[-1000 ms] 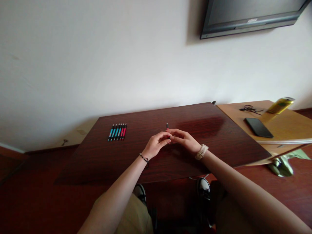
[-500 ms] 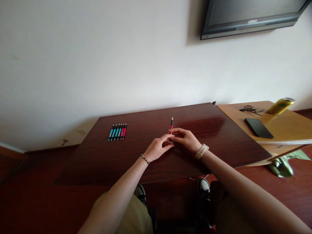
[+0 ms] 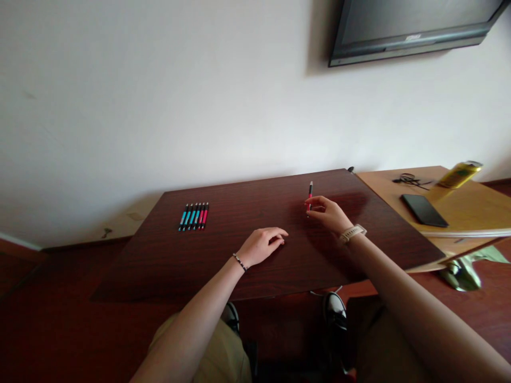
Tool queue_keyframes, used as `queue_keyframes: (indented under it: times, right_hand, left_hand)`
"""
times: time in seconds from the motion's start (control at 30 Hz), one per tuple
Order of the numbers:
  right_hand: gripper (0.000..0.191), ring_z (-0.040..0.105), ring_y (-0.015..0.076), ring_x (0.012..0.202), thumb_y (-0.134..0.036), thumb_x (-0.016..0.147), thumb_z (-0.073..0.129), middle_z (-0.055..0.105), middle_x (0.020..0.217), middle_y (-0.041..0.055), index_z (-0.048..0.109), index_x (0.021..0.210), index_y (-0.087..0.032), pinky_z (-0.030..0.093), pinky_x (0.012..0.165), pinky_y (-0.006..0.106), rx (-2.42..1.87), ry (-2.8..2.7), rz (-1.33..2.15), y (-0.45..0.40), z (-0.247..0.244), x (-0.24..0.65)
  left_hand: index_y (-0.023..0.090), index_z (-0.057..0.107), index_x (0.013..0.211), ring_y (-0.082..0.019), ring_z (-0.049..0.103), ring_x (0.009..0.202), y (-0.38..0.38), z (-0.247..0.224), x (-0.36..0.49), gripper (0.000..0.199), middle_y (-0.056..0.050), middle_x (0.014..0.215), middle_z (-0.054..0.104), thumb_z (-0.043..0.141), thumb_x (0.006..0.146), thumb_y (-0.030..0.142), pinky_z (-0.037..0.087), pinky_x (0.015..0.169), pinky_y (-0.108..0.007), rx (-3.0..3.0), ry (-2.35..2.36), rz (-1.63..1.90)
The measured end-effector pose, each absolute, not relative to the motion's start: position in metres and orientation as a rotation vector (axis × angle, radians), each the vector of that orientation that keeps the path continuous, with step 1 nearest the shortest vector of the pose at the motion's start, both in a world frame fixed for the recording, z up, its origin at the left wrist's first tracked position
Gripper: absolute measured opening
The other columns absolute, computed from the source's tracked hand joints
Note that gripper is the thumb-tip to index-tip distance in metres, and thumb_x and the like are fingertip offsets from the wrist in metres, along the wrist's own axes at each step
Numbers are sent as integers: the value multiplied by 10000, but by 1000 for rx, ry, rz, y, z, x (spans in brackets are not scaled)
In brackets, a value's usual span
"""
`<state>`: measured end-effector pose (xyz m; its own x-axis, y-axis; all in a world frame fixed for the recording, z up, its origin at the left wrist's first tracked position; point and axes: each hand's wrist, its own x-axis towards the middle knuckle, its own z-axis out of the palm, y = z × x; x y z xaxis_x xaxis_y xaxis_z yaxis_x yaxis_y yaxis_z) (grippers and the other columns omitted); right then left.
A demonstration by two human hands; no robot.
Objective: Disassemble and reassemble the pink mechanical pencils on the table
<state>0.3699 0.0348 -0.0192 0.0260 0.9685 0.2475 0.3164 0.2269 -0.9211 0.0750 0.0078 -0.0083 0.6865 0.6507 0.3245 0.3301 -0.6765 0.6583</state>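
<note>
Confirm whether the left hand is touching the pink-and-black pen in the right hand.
Apart. The head view shows bare dark tabletop between the left hand and the pink-and-black pen, which the right hand holds.

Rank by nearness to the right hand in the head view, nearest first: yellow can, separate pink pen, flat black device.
1. Separate pink pen, held in the right hand.
2. Flat black device, to the right.
3. Yellow can, farther right and behind.
</note>
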Motion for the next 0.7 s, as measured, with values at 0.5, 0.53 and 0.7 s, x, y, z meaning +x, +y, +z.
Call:
queue_keyframes:
  times: [0.5,0.53,0.7]
  right_hand:
    - [408,744,222,830,-242,854,635,780,1120,106,766,1239,-199,599,864,370,-1774,-1700,150,46,-46,463]
    - [413,749,231,836,-247,861,632,791,1097,105,766,1249,-200,595,870,374,-1797,-1693,135,47,-46,464]
    - [385,767,266,889,-252,895,606,818,1045,94,788,1232,-217,585,890,385,-1827,-1727,119,49,-45,462]
  left_hand:
    - [251,769,1109,-224,732,986,10,-10,73,188,-48,1089,784,616,1001,264,538,936,-360,2301,689,809]
    - [252,769,1110,-223,731,986,10,-10,72,190,-47,1090,783,612,1003,262,538,936,-360,2309,690,810]
    - [251,769,1110,-224,727,1006,11,-12,73,192,-49,1103,779,607,1008,253,535,933,-358,2347,705,794]
